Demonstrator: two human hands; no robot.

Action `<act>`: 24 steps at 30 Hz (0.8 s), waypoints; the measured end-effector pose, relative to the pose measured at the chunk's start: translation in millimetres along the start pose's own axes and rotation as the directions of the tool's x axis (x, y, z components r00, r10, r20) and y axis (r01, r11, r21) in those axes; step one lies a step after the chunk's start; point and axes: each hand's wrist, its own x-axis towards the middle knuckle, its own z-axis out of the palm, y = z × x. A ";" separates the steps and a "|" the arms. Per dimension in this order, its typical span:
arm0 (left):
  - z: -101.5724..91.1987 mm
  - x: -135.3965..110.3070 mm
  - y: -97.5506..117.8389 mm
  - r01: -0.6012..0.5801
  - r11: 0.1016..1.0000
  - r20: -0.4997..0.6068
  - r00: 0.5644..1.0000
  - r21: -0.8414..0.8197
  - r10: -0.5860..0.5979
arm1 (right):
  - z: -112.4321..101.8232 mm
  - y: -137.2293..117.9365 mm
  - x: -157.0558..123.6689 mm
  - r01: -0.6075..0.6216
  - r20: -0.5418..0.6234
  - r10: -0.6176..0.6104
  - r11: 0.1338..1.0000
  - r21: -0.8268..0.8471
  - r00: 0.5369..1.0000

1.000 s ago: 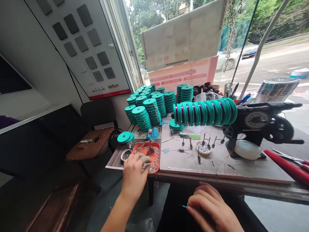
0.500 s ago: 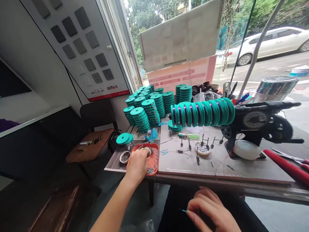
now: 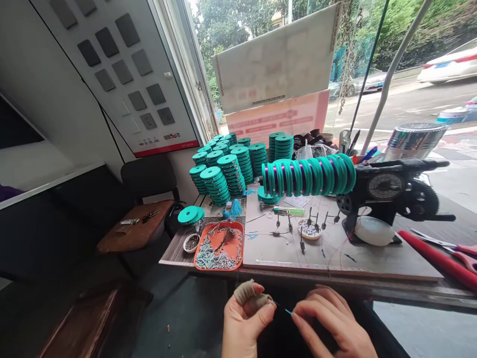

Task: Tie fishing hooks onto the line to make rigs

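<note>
My right hand (image 3: 331, 323) pinches a thin stick with a blue end (image 3: 288, 311) between thumb and forefinger, above my lap. Close on its left is my left hand (image 3: 248, 320), with beige wraps on two fingers. Its thumb and fingertip are pressed together at the dark far end of the stick; whatever small thing they hold is hidden. Beyond the hands, an orange tray (image 3: 233, 250) on the table holds small metal pieces, bluish tubes and dark strands. A small white bowl (image 3: 191, 250) of dark bits adjoins it.
A black hand-cranked winder (image 3: 387, 186) carries a row of green spools (image 3: 309, 176). Stacked green spools (image 3: 216, 186) stand behind. A dish of beads (image 3: 309, 229) sits among small dark weights (image 3: 302, 246). Red-handled scissors (image 3: 464, 256) lie at right.
My left hand has left the orange tray and come back beside my right hand, fingertips meeting the stick's end. My right hand stays nearly in place, still pinching the stick.
</note>
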 end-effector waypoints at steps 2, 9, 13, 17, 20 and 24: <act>2.4 0.0 -2.3 -0.007 0.999 -0.072 0.997 -0.035 0.004 | 1.3 1.5 -1.4 0.017 -0.002 -0.017 1.000 -0.021 1.000; -0.2 -1.9 -9.6 -0.233 0.967 -0.124 0.962 0.106 0.245 | 3.8 2.5 -1.8 0.037 0.028 -0.035 0.996 -0.077 0.999; -2.3 -2.5 -14.7 -0.355 0.900 -0.136 0.908 0.253 0.396 | 2.3 1.4 -0.9 0.049 0.035 -0.046 0.994 -0.101 0.998; -1.7 -2.7 -15.8 -0.397 0.848 -0.148 0.871 0.350 0.469 | -3.4 1.1 1.4 0.061 0.076 -0.053 0.993 -0.101 0.996; -3.4 -2.0 -17.2 -0.417 0.825 -0.141 0.856 0.383 0.498 | -6.0 1.7 2.9 0.124 0.123 -0.110 0.986 -0.110 0.986; -4.4 -3.3 -18.7 -0.439 0.770 -0.117 0.831 0.463 0.544 | -1.9 1.7 0.9 0.082 0.091 -0.072 0.991 -0.106 0.993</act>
